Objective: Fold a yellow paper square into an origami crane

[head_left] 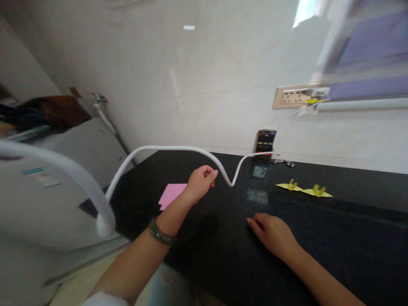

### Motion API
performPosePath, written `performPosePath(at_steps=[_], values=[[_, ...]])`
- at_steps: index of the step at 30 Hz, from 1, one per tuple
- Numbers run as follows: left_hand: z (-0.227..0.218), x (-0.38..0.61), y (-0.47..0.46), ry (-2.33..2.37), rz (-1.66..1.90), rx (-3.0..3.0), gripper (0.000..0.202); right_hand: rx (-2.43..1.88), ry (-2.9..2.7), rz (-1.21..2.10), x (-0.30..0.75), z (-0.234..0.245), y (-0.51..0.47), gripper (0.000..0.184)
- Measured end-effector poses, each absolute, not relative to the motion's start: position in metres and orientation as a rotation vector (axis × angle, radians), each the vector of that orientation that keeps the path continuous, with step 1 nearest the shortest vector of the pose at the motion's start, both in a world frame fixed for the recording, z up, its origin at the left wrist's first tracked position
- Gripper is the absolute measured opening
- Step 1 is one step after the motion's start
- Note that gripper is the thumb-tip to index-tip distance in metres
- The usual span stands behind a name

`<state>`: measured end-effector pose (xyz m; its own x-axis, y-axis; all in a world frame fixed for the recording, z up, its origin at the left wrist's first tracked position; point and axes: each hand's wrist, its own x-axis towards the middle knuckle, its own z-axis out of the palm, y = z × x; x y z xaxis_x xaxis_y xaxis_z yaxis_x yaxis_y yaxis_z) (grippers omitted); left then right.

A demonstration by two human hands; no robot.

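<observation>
My left hand [200, 183] hovers over the dark counter [223, 246], its thumb and fingers pinched together. Whatever may be between those fingertips is too small or hidden to make out. A pink paper [172, 194] lies just left of that hand, partly covered by it. My right hand [270, 231] rests on the counter with fingers curled in and nothing visible in it. Behind and right of it lies a yellow folded-paper piece [304, 190] with two pointed ends and small upright curled strips.
A white bendy tube [168, 148] winds across the view, passing close to my left hand. Against the wall leans a phone [265, 143] with a lit screen. A socket panel [296, 97] is above. At left stands a white appliance [76, 157] with things on top.
</observation>
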<state>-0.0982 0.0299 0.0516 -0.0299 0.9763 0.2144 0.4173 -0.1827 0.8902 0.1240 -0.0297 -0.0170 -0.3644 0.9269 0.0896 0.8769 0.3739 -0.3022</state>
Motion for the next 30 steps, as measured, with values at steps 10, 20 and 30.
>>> performPosePath(at_steps=[10,20,30], values=[[0.026,-0.244,-0.016,2.247,0.405,1.746,0.023,-1.470,-2.409,0.491,0.120,-0.030,-0.029,0.037],[0.012,-0.255,0.037,2.491,0.056,1.438,0.053,-1.465,-2.398,0.452,0.123,-0.029,-0.027,0.037],[0.017,-0.259,0.027,2.492,0.161,1.412,0.029,-1.481,-2.393,0.470,0.123,-0.028,-0.026,0.036]])
